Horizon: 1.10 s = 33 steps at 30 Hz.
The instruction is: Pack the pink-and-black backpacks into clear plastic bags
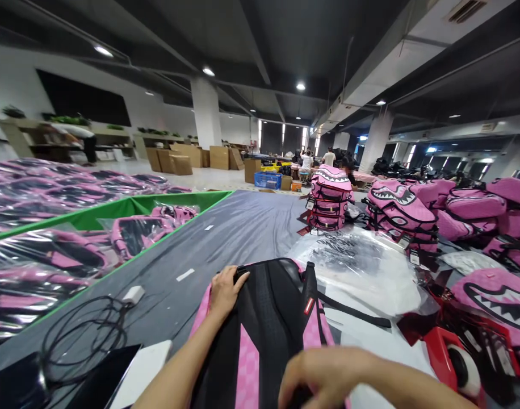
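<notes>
A pink checkered backpack (249, 363) with black padded straps lies in front of me on the grey-covered table, its back panel facing up. My left hand (225, 291) is closed round its upper left side, with the thumb by a black buckle on the strap. My right hand (323, 375) is over the lower right part of the pack, smeared by motion. Its fingers bend downward and their tips are partly hidden. A loose black webbing strap (357, 313) trails to the right across clear plastic bags (366, 267).
Pink shark-mouth backpacks stand in a stack (330, 199) and in heaps at right. A red tape dispenser (453, 363) sits at the right front. Coiled black cable (83, 335) lies at left, beside a green-edged bin (204, 201) of bagged backpacks. People work far back.
</notes>
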### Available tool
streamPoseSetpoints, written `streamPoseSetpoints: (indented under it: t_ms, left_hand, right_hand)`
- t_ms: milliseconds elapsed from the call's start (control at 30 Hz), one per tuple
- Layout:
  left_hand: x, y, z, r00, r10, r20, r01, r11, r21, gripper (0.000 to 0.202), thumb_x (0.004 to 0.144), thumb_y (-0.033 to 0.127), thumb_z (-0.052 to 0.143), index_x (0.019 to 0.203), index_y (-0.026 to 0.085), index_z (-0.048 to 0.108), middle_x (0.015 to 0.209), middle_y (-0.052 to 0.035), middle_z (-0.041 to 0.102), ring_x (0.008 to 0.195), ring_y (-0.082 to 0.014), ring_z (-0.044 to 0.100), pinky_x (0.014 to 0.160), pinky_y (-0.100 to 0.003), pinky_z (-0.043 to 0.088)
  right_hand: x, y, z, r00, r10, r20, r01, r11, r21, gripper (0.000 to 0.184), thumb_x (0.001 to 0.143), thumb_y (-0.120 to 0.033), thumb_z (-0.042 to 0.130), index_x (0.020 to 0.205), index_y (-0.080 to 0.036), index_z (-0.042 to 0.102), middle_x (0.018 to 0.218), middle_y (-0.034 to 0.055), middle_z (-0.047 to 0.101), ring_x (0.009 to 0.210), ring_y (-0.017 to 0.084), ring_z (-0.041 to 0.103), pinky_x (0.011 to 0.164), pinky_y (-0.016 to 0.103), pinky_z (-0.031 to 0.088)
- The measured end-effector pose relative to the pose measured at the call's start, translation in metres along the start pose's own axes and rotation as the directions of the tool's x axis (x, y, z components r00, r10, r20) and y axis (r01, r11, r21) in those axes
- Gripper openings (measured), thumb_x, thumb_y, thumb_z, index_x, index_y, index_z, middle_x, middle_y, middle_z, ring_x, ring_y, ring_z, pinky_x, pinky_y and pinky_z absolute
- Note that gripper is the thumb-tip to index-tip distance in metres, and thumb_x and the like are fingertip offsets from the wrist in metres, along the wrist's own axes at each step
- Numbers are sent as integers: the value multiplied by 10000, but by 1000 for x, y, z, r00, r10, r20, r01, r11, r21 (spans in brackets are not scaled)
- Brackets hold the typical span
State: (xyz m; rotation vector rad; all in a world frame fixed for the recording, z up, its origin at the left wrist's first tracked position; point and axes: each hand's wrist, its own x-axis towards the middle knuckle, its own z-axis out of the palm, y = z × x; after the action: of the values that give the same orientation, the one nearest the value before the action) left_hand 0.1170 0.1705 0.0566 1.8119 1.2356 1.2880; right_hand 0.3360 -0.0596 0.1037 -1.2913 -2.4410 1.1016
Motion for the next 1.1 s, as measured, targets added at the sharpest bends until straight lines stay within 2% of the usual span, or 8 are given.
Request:
streamPoseSetpoints:
  t_ms: [67, 133, 200, 267, 467, 600, 900, 1100]
  left_hand:
    - [-5, -8, 7, 999, 21, -42, -19, 999, 41, 392, 744, 583, 645, 862, 209, 652, 1133, -136, 665, 1136, -364, 577, 1083, -532, 372]
    - [-4, -6, 6, 997, 51, -64, -45, 994, 99, 374, 799, 491, 616, 1030, 197, 641, 1251, -158, 614, 1218, -392, 533, 1100, -559, 351]
    - [-3, 5, 7, 992, 115, -57, -103, 979, 176, 432, 840, 421, 583, 1189, 168, 605, 1361, -204, 538, 1298, -453, 460, 1101, -607, 327]
    - [-4, 22, 18, 978, 209, 16, -208, 953, 222, 410, 859, 350, 569, 1222, 165, 612, 1394, -217, 523, 1324, -476, 428, 1112, -618, 303]
    - [-16, 57, 103, 834, 396, 383, -442, 897, 35, 332, 770, 167, 626, 1081, 253, 702, 1125, -70, 718, 1122, -290, 605, 983, -436, 471]
    - [-23, 57, 131, 770, 447, 455, -448, 887, -114, 237, 797, 157, 557, 940, 211, 738, 1072, -84, 724, 1045, -243, 632, 958, -377, 488]
    - [-25, 53, 133, 751, 475, 459, -377, 879, -293, 211, 839, 281, 603, 872, 186, 788, 958, -104, 764, 946, -258, 703, 913, -394, 551]
    - [-68, 81, 81, 853, 428, 299, -397, 904, -162, 283, 911, 357, 585, 1104, 227, 746, 1167, -120, 740, 1138, -293, 655, 1074, -468, 474]
  right_hand:
    - [-7, 13, -44, 965, 116, -237, -111, 993, 36, 157, 846, -400, 725, 927, -266, 746, 932, 7, 775, 856, 195, 719, 733, 241, 525]
    - [-1, 33, -86, 748, 356, -560, -400, 915, 46, 188, 924, -378, 623, 915, -210, 708, 799, 37, 743, 752, 193, 697, 691, 265, 499]
    - [14, 57, -115, 533, 528, -661, -614, 779, 126, 284, 992, -401, 509, 969, -170, 672, 658, 46, 693, 592, 189, 658, 613, 278, 478]
    - [36, 75, -130, 455, 596, -662, -682, 711, 171, 356, 1011, -445, 459, 972, -148, 651, 566, 43, 647, 488, 197, 617, 547, 286, 450]
    - [72, 67, -128, 437, 428, -791, -647, 761, 54, 134, 854, -311, 647, 899, -186, 633, 844, 96, 723, 831, 235, 688, 670, 271, 427]
    - [50, 43, -100, 531, 91, -843, -389, 910, -147, 147, 824, -331, 587, 910, -212, 597, 731, 30, 671, 654, 188, 631, 642, 273, 418]
    - [12, -11, -18, 658, -5, -753, -132, 984, -123, 139, 754, -333, 642, 831, -275, 542, 649, 11, 596, 509, 184, 527, 550, 328, 451]
    - [-26, -17, -69, 468, 81, -880, -114, 993, 31, 177, 800, -402, 600, 761, -242, 537, 585, -21, 521, 504, 142, 464, 507, 278, 389]
